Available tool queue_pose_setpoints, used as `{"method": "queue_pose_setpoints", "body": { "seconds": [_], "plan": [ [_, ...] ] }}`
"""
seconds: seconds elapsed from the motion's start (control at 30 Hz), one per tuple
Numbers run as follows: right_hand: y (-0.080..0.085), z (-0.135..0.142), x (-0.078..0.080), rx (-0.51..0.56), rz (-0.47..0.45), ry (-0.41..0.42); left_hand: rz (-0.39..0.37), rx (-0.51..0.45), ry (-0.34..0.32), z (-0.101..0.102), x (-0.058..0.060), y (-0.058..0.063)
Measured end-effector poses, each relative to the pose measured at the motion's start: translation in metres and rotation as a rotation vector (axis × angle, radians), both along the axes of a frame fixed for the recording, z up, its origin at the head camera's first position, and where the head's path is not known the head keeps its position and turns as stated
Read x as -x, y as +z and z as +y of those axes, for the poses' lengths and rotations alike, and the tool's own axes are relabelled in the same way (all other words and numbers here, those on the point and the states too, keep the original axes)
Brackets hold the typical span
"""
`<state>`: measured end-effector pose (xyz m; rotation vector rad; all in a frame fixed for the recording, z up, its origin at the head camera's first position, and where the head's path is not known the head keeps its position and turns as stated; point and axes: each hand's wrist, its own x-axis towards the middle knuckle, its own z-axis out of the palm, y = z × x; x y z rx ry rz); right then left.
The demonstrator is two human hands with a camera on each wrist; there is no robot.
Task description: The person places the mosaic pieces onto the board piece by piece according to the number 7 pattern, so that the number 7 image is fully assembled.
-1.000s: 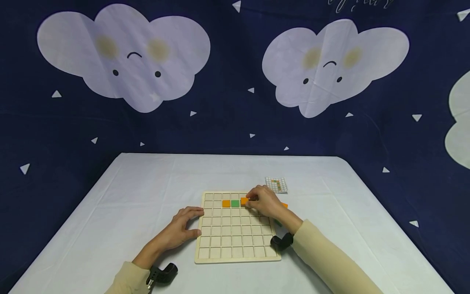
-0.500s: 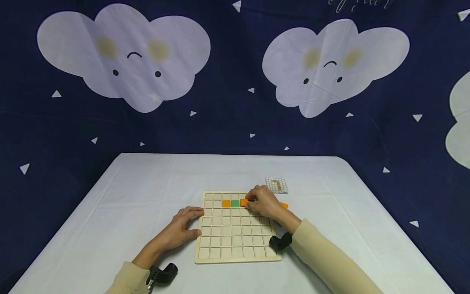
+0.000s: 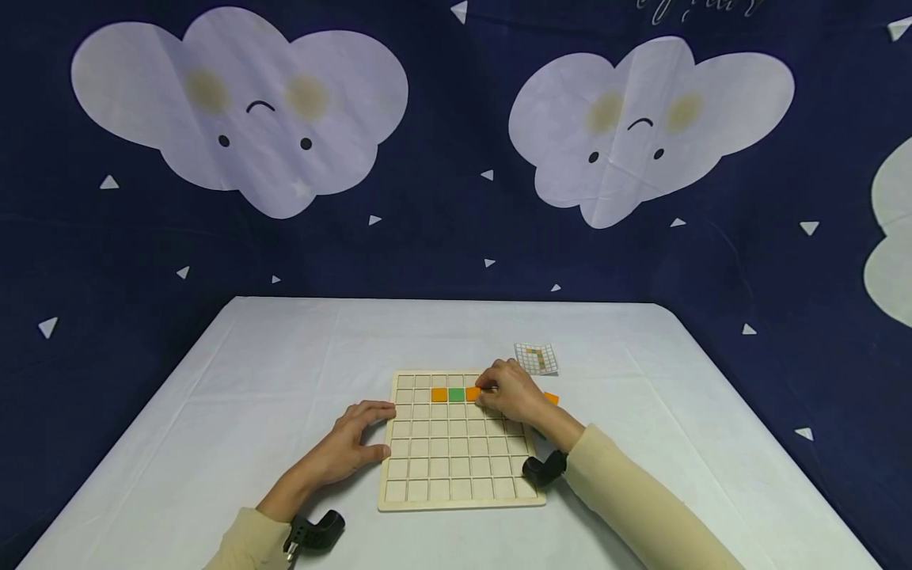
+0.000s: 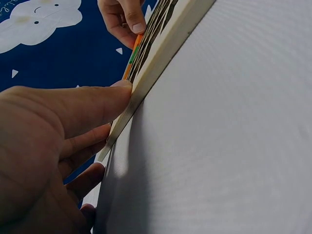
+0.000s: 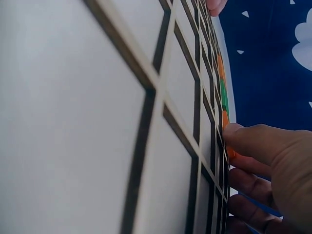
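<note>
A wooden grid board (image 3: 456, 467) lies flat on the table. One row near its far edge holds an orange tile (image 3: 438, 395), a green tile (image 3: 456, 395) and a second orange tile (image 3: 473, 393), side by side. My right hand (image 3: 514, 392) has thumb and index finger on this second orange tile, pinching it in its cell; the fingers cover its right part. In the right wrist view, orange (image 5: 231, 152) shows between thumb and finger. Along the board's left edge rests my left hand (image 3: 349, 443), thumb and fingers spread and touching the rim.
A small card (image 3: 537, 359) printed with a grid and coloured squares lies beyond the board's far right corner. Another orange tile (image 3: 551, 398) sits right of the board, partly behind the right wrist. A white cloth (image 3: 235, 396) covers the table.
The second orange tile has shifted slightly left and now lies flatter, level with the green one. My right hand moved slightly left with it. The left hand stays put.
</note>
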<state>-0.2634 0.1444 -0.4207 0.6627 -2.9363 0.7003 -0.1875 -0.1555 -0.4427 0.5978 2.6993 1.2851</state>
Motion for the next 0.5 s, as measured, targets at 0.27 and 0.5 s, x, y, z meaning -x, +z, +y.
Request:
{"method": "queue_pose_setpoints", "body": {
  "seconds": [0.27, 0.5],
  "plan": [
    [-0.0002, 0.0002, -0.0010, -0.013, 0.009, -0.001, -0.010, -0.004, 0.004, 0.0004, -0.0004, 0.0001],
    [0.0010, 0.0000, -0.0011, 0.001, 0.007, 0.000, -0.002, -0.003, 0.000, 0.0000, -0.0001, -0.0004]
  ]
}}
